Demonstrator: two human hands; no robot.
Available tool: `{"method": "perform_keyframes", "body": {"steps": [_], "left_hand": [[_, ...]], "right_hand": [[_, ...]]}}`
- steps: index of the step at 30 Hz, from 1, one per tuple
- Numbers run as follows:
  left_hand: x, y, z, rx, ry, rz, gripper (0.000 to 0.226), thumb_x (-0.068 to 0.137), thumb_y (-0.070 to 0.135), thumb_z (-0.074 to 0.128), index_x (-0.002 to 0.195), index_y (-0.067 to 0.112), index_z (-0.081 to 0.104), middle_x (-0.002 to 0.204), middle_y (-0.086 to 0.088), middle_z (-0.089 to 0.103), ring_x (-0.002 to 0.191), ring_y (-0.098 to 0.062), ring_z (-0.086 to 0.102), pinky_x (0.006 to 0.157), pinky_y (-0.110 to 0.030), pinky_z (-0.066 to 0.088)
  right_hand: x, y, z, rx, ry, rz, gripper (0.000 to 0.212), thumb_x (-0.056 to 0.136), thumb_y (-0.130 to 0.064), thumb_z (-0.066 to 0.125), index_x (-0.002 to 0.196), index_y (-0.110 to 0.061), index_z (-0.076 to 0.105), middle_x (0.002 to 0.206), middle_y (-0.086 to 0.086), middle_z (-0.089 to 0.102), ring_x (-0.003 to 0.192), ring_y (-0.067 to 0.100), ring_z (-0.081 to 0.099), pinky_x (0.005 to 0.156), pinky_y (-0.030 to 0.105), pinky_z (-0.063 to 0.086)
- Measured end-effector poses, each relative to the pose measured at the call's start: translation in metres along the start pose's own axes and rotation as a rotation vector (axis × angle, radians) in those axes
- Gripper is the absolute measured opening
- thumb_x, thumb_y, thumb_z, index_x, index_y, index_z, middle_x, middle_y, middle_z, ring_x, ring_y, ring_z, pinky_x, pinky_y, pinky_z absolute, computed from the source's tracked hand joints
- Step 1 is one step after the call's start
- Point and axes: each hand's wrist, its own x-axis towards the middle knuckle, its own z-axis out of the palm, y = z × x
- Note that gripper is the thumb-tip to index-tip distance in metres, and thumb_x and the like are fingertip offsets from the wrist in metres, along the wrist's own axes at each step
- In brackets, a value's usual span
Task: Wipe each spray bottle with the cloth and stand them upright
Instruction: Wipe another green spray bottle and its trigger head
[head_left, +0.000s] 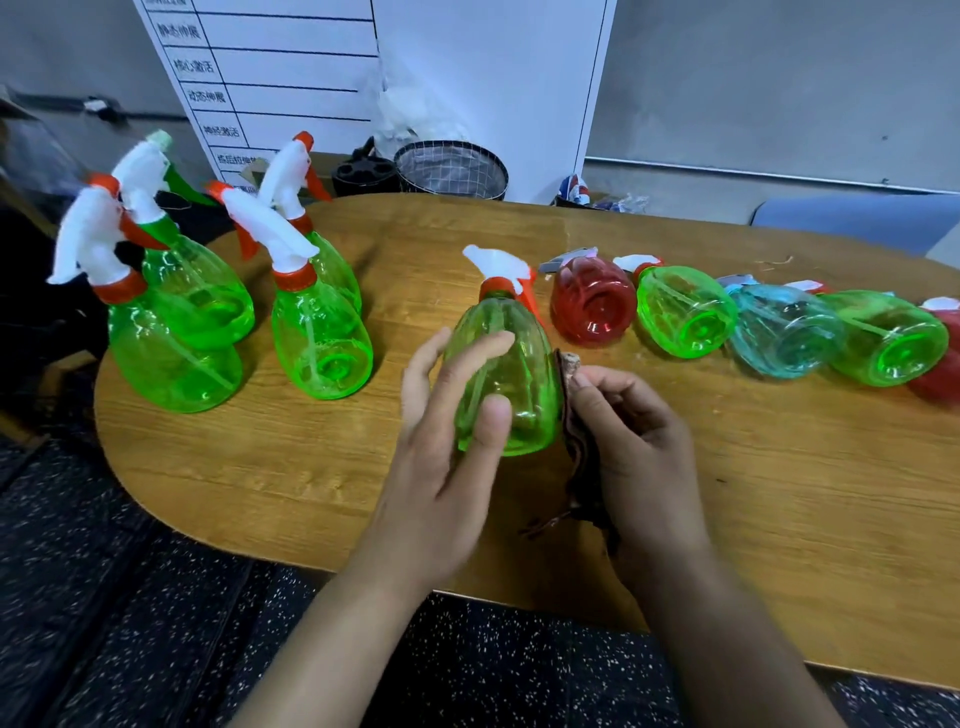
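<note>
From the head camera, a green spray bottle stands upright near the middle of the wooden table, its white and orange trigger head pointing away from the person. The left hand rests against the bottle's left side with fingers nearly straight and spread, thumb laid on the front of the bottle. The right hand, just right of the bottle, has its fingers curled round a dark brown cloth pressed to the bottle's right side. Left of this bottle, four green bottles stand upright in a cluster. Right of it, a row of bottles lies on its side: red, green, blue, green.
</note>
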Motion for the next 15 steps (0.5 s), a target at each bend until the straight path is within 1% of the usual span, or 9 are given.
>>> {"method": "perform_keyframes", "body": {"steps": [1, 3, 5, 7, 8, 10, 12, 13, 15], "left_hand": [[0.001, -0.001, -0.002, 0.002, 0.012, 0.009, 0.038, 0.109, 0.049, 0.043, 0.145, 0.048, 0.052, 0.166, 0.002, 0.029, 0.159, 0.003, 0.018, 0.111, 0.0, 0.022], [0.002, -0.005, -0.008, -0.002, 0.015, -0.016, 0.035, 0.109, 0.04, 0.051, 0.142, 0.047, 0.055, 0.165, 0.001, 0.031, 0.158, 0.003, 0.019, 0.112, -0.002, 0.024], [0.001, -0.01, -0.014, -0.011, 0.011, -0.05, 0.053, 0.101, 0.034, 0.063, 0.151, 0.046, 0.047, 0.166, 0.002, 0.031, 0.159, -0.002, 0.023, 0.12, -0.011, 0.026], [-0.002, -0.017, -0.021, -0.012, 0.006, -0.086, 0.082, 0.093, 0.031, 0.074, 0.163, 0.038, 0.031, 0.166, 0.004, 0.033, 0.157, -0.007, 0.032, 0.127, -0.027, 0.031], [-0.004, -0.02, -0.024, -0.01, -0.006, -0.115, 0.093, 0.09, 0.032, 0.078, 0.166, 0.036, 0.025, 0.166, 0.005, 0.035, 0.154, -0.007, 0.038, 0.127, -0.033, 0.034], [-0.006, -0.026, -0.03, 0.006, -0.035, -0.151, 0.107, 0.083, 0.033, 0.084, 0.168, 0.04, 0.018, 0.163, 0.007, 0.037, 0.149, -0.004, 0.045, 0.126, -0.038, 0.038], [-0.01, -0.03, -0.036, 0.009, -0.043, -0.175, 0.115, 0.079, 0.031, 0.088, 0.165, 0.05, 0.015, 0.162, 0.014, 0.036, 0.147, -0.002, 0.046, 0.124, -0.037, 0.041], [-0.011, -0.033, -0.039, 0.013, -0.037, -0.179, 0.116, 0.077, 0.029, 0.089, 0.162, 0.055, 0.014, 0.161, 0.019, 0.034, 0.147, -0.001, 0.046, 0.124, -0.033, 0.04], [-0.013, -0.037, -0.046, 0.077, -0.004, -0.161, 0.118, 0.076, 0.022, 0.092, 0.159, 0.056, 0.014, 0.157, 0.03, 0.032, 0.147, 0.009, 0.04, 0.119, -0.014, 0.034]], "right_hand": [[0.0, 0.003, 0.002, -0.002, -0.004, 0.014, 0.008, 0.099, -0.012, 0.069, 0.1, -0.006, 0.074, 0.1, 0.024, 0.074, 0.085, 0.021, 0.068, 0.073, 0.03, 0.057], [0.001, 0.008, 0.007, 0.004, -0.008, 0.048, 0.006, 0.098, -0.011, 0.069, 0.097, -0.009, 0.074, 0.096, 0.017, 0.075, 0.081, 0.02, 0.068, 0.069, 0.029, 0.057], [0.001, 0.011, 0.011, 0.002, -0.004, 0.072, 0.005, 0.098, -0.01, 0.069, 0.097, -0.009, 0.074, 0.097, 0.02, 0.075, 0.082, 0.02, 0.068, 0.071, 0.031, 0.057], [0.001, 0.013, 0.014, 0.006, -0.008, 0.095, 0.005, 0.098, -0.01, 0.069, 0.098, -0.009, 0.074, 0.101, 0.021, 0.075, 0.083, 0.021, 0.07, 0.071, 0.032, 0.058], [0.001, 0.014, 0.017, 0.009, -0.013, 0.105, 0.006, 0.098, -0.01, 0.069, 0.097, -0.01, 0.075, 0.1, 0.019, 0.076, 0.083, 0.021, 0.07, 0.07, 0.032, 0.059], [0.002, 0.018, 0.025, 0.005, -0.016, 0.109, 0.009, 0.099, -0.012, 0.069, 0.094, -0.014, 0.076, 0.097, 0.015, 0.075, 0.083, 0.021, 0.069, 0.071, 0.034, 0.056], [0.002, 0.023, 0.035, 0.012, -0.018, 0.097, 0.012, 0.098, -0.011, 0.07, 0.089, -0.017, 0.077, 0.094, 0.011, 0.074, 0.084, 0.021, 0.067, 0.076, 0.036, 0.054], [0.001, 0.024, 0.04, 0.016, -0.021, 0.089, 0.012, 0.098, -0.011, 0.07, 0.09, -0.015, 0.076, 0.094, 0.01, 0.075, 0.085, 0.021, 0.067, 0.078, 0.037, 0.054], [0.001, 0.027, 0.05, 0.03, -0.025, 0.093, 0.009, 0.098, -0.009, 0.07, 0.092, -0.012, 0.075, 0.092, 0.008, 0.076, 0.085, 0.02, 0.068, 0.079, 0.036, 0.056]]}}
